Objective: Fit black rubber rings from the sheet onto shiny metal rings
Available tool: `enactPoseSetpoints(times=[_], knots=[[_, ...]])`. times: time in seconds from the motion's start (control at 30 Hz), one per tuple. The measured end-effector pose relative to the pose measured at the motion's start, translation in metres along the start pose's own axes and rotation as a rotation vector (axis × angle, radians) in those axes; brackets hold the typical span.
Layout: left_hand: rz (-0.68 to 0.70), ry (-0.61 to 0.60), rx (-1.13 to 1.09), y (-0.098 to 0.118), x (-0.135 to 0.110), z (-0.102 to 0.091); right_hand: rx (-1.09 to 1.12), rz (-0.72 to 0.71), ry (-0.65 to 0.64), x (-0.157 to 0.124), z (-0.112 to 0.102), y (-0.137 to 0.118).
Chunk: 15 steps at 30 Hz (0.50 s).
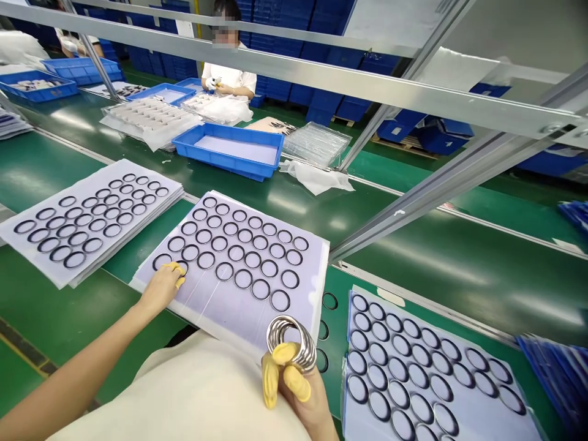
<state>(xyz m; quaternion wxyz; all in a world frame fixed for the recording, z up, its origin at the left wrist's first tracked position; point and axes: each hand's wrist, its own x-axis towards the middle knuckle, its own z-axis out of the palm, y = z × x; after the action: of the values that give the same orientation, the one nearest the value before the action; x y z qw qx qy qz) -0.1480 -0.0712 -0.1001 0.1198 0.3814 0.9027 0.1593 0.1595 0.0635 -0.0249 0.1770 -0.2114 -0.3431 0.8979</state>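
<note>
Cream top [179,392] fills the bottom of the frame. Right hand [296,389] is curled closed around a stack of silver metal rings [291,343], yellow finger cots [281,353] on its fingers. Left hand [160,288] rests at the lower-left corner of a lavender sheet [206,312] of black rings, fingertips on one ring [182,267]; pinch or plain touch, cannot tell. Three black rings [323,330] lie on the green conveyor belt [459,269] just right of the sheet. Blue tray [215,130] and a co-worker [228,79] at upper centre, well apart.
</note>
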Motion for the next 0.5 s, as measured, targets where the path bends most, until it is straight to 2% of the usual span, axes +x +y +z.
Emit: enactPoseSetpoints(times=[0.23, 0.4, 0.5], knots=[[-0.053, 0.003, -0.155, 0.013, -0.012, -0.016, -0.068, 0.004, -0.053, 0.01, 0.003, 0.004], [-0.103, -0.032, -0.622, 0.043, -0.026, -0.031, -0.065, 0.0, -0.077, 0.013, 0.007, 0.006], [-0.1, -0.086, -0.782, 0.06, -0.032, -0.037, -0.05, -0.016, -0.072, 0.013, 0.01, 0.007]])
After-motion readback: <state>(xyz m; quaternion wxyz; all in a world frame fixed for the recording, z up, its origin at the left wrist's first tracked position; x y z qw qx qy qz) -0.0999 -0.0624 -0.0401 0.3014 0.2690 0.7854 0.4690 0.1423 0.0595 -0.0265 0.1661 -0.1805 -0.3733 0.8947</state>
